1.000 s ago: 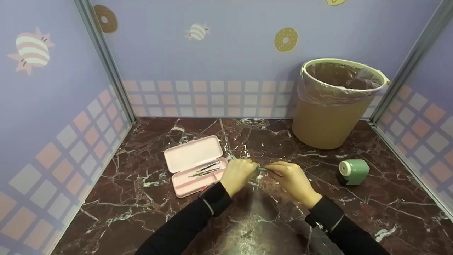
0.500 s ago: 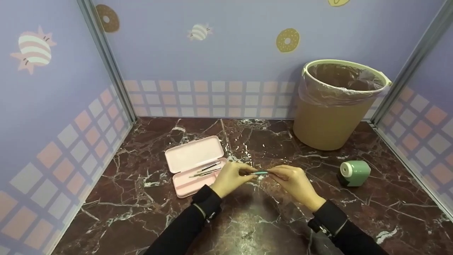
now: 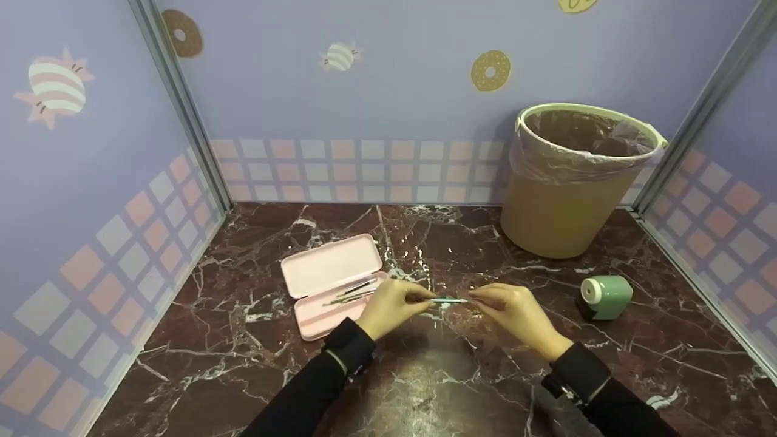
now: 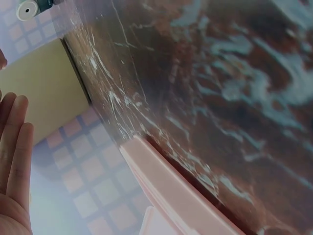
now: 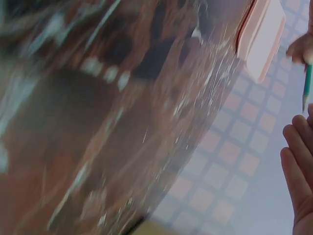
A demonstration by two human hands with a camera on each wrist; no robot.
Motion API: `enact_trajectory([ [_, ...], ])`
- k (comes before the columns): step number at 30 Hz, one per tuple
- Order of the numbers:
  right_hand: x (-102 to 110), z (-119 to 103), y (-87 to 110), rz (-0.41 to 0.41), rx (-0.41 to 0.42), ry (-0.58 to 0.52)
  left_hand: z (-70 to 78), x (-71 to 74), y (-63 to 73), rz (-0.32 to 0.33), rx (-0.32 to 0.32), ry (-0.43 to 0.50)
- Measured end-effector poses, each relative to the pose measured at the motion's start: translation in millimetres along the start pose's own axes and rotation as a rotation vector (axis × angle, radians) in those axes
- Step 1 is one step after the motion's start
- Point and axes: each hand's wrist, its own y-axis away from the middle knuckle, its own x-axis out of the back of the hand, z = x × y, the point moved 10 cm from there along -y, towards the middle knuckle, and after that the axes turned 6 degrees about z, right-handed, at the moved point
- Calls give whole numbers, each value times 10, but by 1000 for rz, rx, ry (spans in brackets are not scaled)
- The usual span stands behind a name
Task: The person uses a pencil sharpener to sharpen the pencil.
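A short green pencil [image 3: 448, 300] lies level between my two hands over the table. My left hand [image 3: 391, 308] pinches its left end between thumb and fingertips; the rest of that end is hidden in the hand. The bare sharpened point faces right, as the pencil [image 5: 307, 85] in the right wrist view also shows. Just beyond the point is my right hand [image 3: 513, 312], its fingers extended, the fingertips [image 5: 299, 120] close to the point and a narrow gap between. Behind my left hand an open pink pencil case [image 3: 331, 267] holds several slim pencils or pens [image 3: 352, 292].
A green pencil sharpener [image 3: 610, 297] with a round white front stands at the right. Behind it is a tall tan bin [image 3: 555, 206] with a plastic liner. Small pale specks [image 3: 419, 258] are scattered over the dark marbled table [image 3: 243, 376]. Patterned walls enclose the back and sides.
My left hand has turned and shifted left, from a closed-over grip to a fingertip pinch. More of the pencil shows, and my right hand has drawn slightly right, off its point.
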Motion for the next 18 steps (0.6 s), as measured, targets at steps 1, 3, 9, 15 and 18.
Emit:
enact_trajectory([
  [1, 43, 26, 4, -4, -3, 10, -9, 9, 8, -1, 3, 4],
  [3, 144, 89, 9, -14, -1, 47, -16, 39, 26, 6, 0, -16],
  [9, 559, 375, 31, -47, -14, 172, -51, 97, 75, 16, -3, -68],
  [15, 945, 852, 136, -242, -180, 291, -72, 100, 103, 5, -21, -85],
  [18, 1111, 1083, 247, -355, -258, 324, -78, 96, 107, 0, -26, -88],
])
